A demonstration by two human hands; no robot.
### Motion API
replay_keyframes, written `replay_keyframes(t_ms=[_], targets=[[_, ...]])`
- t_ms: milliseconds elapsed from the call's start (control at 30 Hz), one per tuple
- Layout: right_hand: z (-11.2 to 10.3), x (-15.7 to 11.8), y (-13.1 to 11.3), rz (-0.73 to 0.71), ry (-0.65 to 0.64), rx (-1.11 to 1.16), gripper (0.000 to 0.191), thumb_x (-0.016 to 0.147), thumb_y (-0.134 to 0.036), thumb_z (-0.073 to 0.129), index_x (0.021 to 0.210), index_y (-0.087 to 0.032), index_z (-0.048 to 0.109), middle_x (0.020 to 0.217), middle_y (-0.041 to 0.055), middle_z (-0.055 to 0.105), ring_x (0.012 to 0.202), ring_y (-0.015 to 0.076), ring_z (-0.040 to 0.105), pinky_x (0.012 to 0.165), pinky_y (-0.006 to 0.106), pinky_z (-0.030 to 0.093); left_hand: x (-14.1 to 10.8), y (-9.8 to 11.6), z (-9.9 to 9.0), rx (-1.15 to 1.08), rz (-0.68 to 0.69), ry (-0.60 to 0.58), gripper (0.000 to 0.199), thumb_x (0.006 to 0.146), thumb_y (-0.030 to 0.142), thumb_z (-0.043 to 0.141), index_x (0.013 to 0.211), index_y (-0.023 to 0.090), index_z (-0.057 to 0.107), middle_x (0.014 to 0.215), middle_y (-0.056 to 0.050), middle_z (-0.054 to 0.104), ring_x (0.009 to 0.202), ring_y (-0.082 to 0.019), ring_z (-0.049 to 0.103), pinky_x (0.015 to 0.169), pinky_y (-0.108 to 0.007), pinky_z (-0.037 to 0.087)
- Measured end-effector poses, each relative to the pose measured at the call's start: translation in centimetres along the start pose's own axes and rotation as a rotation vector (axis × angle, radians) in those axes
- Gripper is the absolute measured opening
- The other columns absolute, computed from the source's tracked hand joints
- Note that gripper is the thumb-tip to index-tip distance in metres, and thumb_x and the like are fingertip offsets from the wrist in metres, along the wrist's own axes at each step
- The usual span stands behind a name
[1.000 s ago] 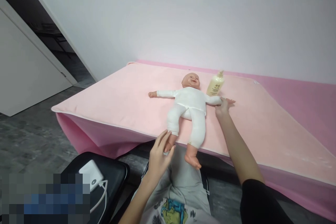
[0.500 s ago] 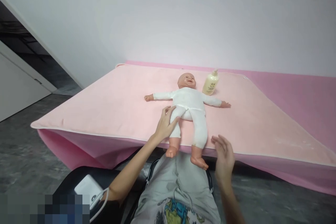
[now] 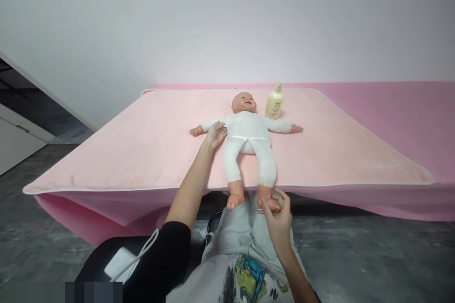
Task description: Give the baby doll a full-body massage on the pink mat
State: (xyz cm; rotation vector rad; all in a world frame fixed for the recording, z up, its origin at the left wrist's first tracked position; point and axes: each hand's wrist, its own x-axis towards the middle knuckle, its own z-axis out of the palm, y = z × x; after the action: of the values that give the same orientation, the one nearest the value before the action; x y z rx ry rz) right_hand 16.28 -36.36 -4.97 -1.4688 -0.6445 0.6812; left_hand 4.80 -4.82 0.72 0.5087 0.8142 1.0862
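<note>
A baby doll (image 3: 249, 125) in a white suit lies on its back, its head toward the wall and its feet hanging past the table's front edge. My left hand (image 3: 216, 135) rests with fingers stretched out against the doll's side, under the arm on the left. Fingers and thumb of my right hand (image 3: 279, 218) are closed around the doll's foot (image 3: 267, 200) on the right. Beside the doll's head stands a pale yellow pump bottle (image 3: 275, 103), upright, touched by neither hand.
A light pink blanket (image 3: 142, 151) covers much of the table, over a darker pink cloth (image 3: 408, 118). Behind rises a white partition (image 3: 227, 33). A white device with a cable (image 3: 122, 265) lies on a black seat at the lower left.
My left hand has gone from the doll's thigh up to its side below the arm. My right hand has moved left and down from the blanket's edge and taken hold of the foot.
</note>
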Motion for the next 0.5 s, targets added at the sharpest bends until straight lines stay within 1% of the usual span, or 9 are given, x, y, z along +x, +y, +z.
replay_keyframes(t_ms=[67, 133, 233, 333, 433, 500], targets=[[0.0, -0.1, 0.5, 0.03, -0.007, 0.101, 0.055, 0.066, -0.045, 0.075, 0.109, -0.023, 0.048, 0.093, 0.0049, 0.061, 0.069, 0.0194, 0.065, 0.054, 0.033, 0.057, 0.3, 0.4, -0.4, -0.055, 0.017, 0.014, 0.021, 0.091, 0.03, 0.046, 0.088, 0.013, 0.056, 0.084, -0.01, 0.061, 0.085, -0.016, 0.062, 0.081, -0.026, 0.051], [0.2, -0.3, 1.0, 0.035, 0.002, 0.158, 0.051, 0.066, -0.044, 0.075, 0.104, -0.023, 0.048, 0.091, 0.0032, 0.06, 0.066, 0.017, 0.064, 0.052, 0.031, 0.057, 0.7, 0.7, -0.9, -0.107, 0.078, 0.045, 0.016, 0.09, 0.027, 0.046, 0.088, 0.014, 0.054, 0.084, -0.008, 0.06, 0.084, -0.014, 0.062, 0.082, -0.025, 0.051], [0.7, -0.5, 1.4, 0.013, 0.028, 0.179, 0.044, 0.068, -0.042, 0.074, 0.1, -0.023, 0.049, 0.087, 0.0008, 0.058, 0.065, 0.0153, 0.062, 0.054, 0.032, 0.058, 1.4, 1.0, -1.6, -0.23, 0.194, 0.065, 0.008, 0.09, 0.019, 0.044, 0.085, 0.016, 0.05, 0.084, -0.005, 0.06, 0.085, -0.011, 0.061, 0.087, -0.025, 0.05], [0.9, -0.6, 1.3, -0.004, 0.041, 0.188, 0.042, 0.069, -0.041, 0.074, 0.098, -0.024, 0.049, 0.085, -0.0001, 0.057, 0.067, 0.015, 0.062, 0.056, 0.032, 0.059, 1.9, 1.3, -2.2, -0.323, 0.254, 0.04, 0.008, 0.091, 0.018, 0.044, 0.086, 0.017, 0.05, 0.084, -0.004, 0.061, 0.086, -0.011, 0.062, 0.089, -0.026, 0.05], [0.9, -0.6, 1.2, -0.025, 0.068, 0.198, 0.042, 0.069, -0.04, 0.074, 0.099, -0.024, 0.049, 0.087, 0.0005, 0.055, 0.069, 0.0149, 0.061, 0.057, 0.032, 0.06, 2.3, 1.4, -2.3, -0.315, 0.267, 0.014, 0.011, 0.092, 0.024, 0.048, 0.085, 0.017, 0.052, 0.078, -0.003, 0.061, 0.084, -0.011, 0.062, 0.088, -0.025, 0.05], [0.8, -0.6, 1.2, -0.048, 0.105, 0.203, 0.042, 0.07, -0.041, 0.073, 0.099, -0.024, 0.049, 0.088, 0.0009, 0.054, 0.068, 0.0145, 0.061, 0.057, 0.032, 0.06, 2.7, 1.4, -2.2, -0.268, 0.279, 0.008, 0.009, 0.092, 0.023, 0.05, 0.087, 0.016, 0.054, 0.077, -0.003, 0.062, 0.083, -0.012, 0.062, 0.088, -0.025, 0.05]])
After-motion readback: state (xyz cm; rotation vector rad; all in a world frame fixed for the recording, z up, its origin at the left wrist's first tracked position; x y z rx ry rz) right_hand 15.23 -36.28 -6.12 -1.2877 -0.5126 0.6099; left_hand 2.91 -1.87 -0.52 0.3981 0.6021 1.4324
